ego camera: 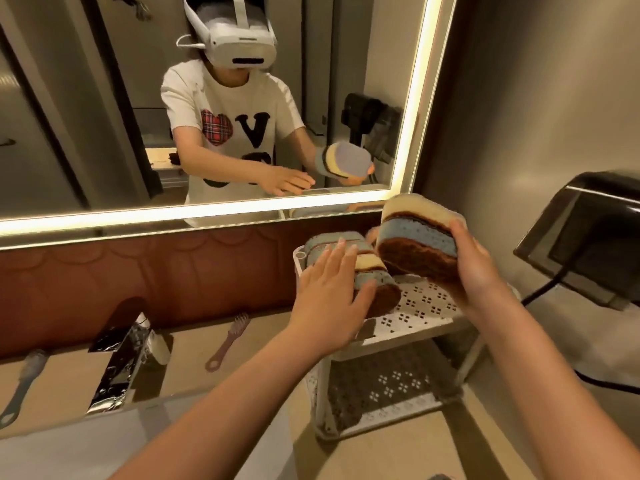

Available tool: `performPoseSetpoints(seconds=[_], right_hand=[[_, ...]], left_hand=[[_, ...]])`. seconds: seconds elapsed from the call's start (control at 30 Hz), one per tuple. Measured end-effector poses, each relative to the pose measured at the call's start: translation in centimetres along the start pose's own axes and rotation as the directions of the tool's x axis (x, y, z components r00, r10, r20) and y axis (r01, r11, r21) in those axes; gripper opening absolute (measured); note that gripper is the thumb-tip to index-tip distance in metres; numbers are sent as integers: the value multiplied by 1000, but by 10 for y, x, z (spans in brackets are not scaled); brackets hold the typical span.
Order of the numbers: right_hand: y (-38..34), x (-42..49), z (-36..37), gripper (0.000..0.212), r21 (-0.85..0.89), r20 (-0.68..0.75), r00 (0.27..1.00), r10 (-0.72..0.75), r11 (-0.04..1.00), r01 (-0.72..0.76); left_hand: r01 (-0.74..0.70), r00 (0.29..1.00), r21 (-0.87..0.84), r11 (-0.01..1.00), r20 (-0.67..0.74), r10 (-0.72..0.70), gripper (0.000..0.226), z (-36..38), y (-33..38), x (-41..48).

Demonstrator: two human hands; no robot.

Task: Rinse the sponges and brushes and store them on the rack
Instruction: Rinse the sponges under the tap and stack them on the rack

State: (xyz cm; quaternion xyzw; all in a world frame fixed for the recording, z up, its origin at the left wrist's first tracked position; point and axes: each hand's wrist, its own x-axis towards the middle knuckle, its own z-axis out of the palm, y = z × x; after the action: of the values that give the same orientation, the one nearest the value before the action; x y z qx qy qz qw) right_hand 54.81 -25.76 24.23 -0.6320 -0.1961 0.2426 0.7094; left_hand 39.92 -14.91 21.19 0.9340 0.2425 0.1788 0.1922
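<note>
**A:** Where are the sponges?

**B:** One, the held sponge [415, 242], is in the right hand [476, 271]. It sits tilted above the top shelf of the rack [429, 308], with its brown scourer side facing down and towards us.

**A:** What sort of grip?

**B:** The thumb is curled over the sponge's right edge. The fingers wrap round the far side, with only their tips showing.

**A:** And the rest?

**B:** The racked sponges [363, 263] lean in a row on the left part of that top shelf, showing blue, yellow and brown layers.

**A:** What about the left hand [329, 292]?

**B:** It rests flat on the near side of the row. Its fingers [341, 252] are straight and slightly spread, curled round nothing.

**A:** Does the held sponge touch the row?

**B:** It is just beside the row's right end, but I cannot tell whether they meet.

**A:** Where are the brushes?

**B:** Both lie on the worktop [263, 372], not on the rack. The pink brush [228, 341] is between the tap [121, 358] and the rack, bristles towards the wall. The grey brush [22, 382] is left of the tap, at the edge of the view.

**A:** And the rack itself?

**B:** It is white with two perforated shelves, and it stands at the right end of the worktop below the lit mirror [104, 116]. The mirror reflects both hands and the held sponge.

**A:** Anything else?

**B:** A black device [588, 237] hangs on the right wall, with a cable trailing below it.
</note>
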Motion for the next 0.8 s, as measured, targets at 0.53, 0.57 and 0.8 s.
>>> performPoseSetpoints(seconds=[0.53,0.57,0.8], right_hand=[[10,36,-50,24,-392,-17,985,172,905,-165],[11,38,-48,25,-417,-33,982,184,891,-181],[19,51,-41,28,-480,-59,967,247,842,-244]], left_hand=[[-25,1000,153,988,20,22,69,25,-6,-10],[-28,999,155,988,20,25,68,25,-6,-10],[-35,999,148,988,10,34,67,26,-7,-10]])
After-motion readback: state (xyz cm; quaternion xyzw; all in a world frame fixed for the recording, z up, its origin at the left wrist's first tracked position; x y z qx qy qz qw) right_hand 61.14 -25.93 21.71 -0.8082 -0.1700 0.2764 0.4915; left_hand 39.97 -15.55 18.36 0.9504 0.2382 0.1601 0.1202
